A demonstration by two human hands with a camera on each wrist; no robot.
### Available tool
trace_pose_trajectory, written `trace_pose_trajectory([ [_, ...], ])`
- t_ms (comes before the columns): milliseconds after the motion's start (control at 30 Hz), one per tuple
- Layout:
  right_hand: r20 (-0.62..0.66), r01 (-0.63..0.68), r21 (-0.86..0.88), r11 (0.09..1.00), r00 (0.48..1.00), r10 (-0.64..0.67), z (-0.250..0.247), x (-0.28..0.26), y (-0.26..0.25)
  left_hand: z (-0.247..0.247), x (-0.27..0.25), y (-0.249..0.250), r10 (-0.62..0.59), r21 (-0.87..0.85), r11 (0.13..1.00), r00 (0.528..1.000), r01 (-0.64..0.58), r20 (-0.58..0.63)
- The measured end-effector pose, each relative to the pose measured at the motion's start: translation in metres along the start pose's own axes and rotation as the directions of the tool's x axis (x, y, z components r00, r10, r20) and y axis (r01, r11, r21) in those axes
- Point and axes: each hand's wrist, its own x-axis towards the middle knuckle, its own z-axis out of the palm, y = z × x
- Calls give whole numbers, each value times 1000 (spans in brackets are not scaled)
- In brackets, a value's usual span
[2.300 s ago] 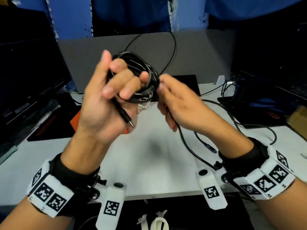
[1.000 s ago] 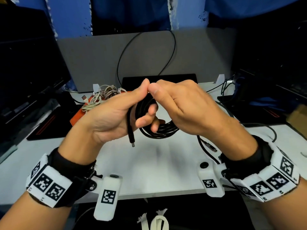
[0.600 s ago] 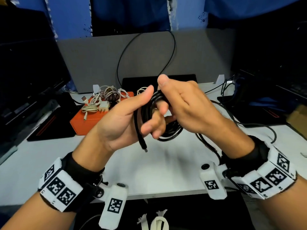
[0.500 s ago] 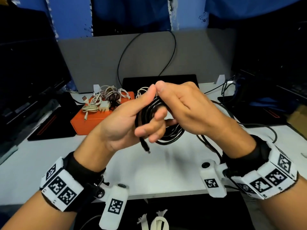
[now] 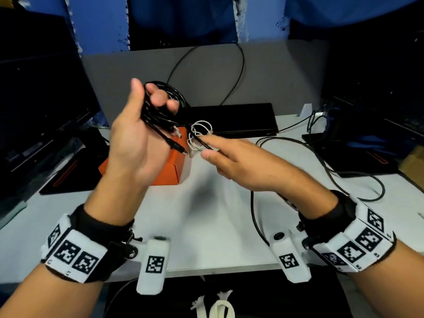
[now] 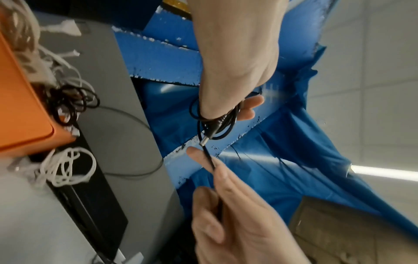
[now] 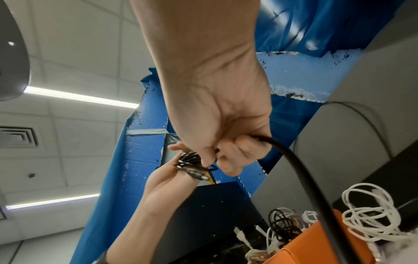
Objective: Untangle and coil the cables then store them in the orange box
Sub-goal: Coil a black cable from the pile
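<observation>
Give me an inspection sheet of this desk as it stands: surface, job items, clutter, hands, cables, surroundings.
Surface: white desk.
Job's things: black cable coil held up in the air; its plug hangs below the palm. Orange box on the desk, already holding white and black cables.
Clutter: loose white cable bundle beside the box; black flat device behind it.
Grippers: left hand grips the coil; right hand pinches the strand running from it.
Cables: the black cable's loose length trails across the desk and over its front edge.
Surroundings: grey partition, blue sheeting, dark monitor at left.
</observation>
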Motion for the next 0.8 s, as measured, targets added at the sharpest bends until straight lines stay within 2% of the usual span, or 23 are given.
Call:
trace_pose_trajectory([
  [33, 20, 19, -23, 1000, 1000, -18, 0, -1, -4, 2, -2, -5, 24, 146, 989, 1000, -21, -18],
  [67, 26, 37, -54, 998, 999, -36, 1, -2, -6, 3, -3, -10, 61, 335, 941, 998, -49, -25],
  [100, 17, 54, -93, 994, 998, -52, 0, -3, -8, 5, -6, -15, 88, 526, 847, 996, -77, 3],
  [167, -44, 64, -130, 989, 997, -70, -4, -6, -12, 5, -10, -23, 91, 813, 565, 990, -141, 109],
  [233, -114, 50, -93, 994, 992, -60, -13, -9, -15, 4, -14, -25, 72, 945, 208, 967, -254, 244],
  [267, -122, 50, -61, 997, 991, -57, -18, -10, -16, 4, -15, -23, 39, 951, 83, 954, -299, 296],
  [300, -110, 51, -34, 998, 992, -54, -21, -12, -18, 5, -16, -20, -8, 947, 39, 947, -319, 320],
  [367, -102, 73, 34, 997, 992, -69, -23, -13, -20, 7, -17, -12, -105, 953, 51, 947, -298, 302],
  [467, -222, 74, 174, 982, 975, -34, -21, -12, -22, 5, -17, 1, -291, 965, 102, 921, -240, 259],
  [533, -335, 74, 257, 963, 942, 17, -23, -11, -21, 2, -18, 4, -428, 952, 254, 863, -170, 268],
  [600, -419, 97, 298, 950, 907, 39, -25, -11, -21, 1, -20, 1, -527, 906, 423, 804, -33, 275],
  [667, -482, 114, 205, 972, 876, -1, -23, -12, -22, 1, -21, -2, -586, 884, 466, 760, 33, 281],
  [733, -531, 132, 33, 991, 842, -94, -17, -13, -25, 3, -22, -6, -611, 841, 536, 722, 74, 326],
  [800, -553, 160, -107, 981, 811, -193, -10, -13, -27, 3, -21, -7, -590, 747, 645, 725, 159, 355],
])
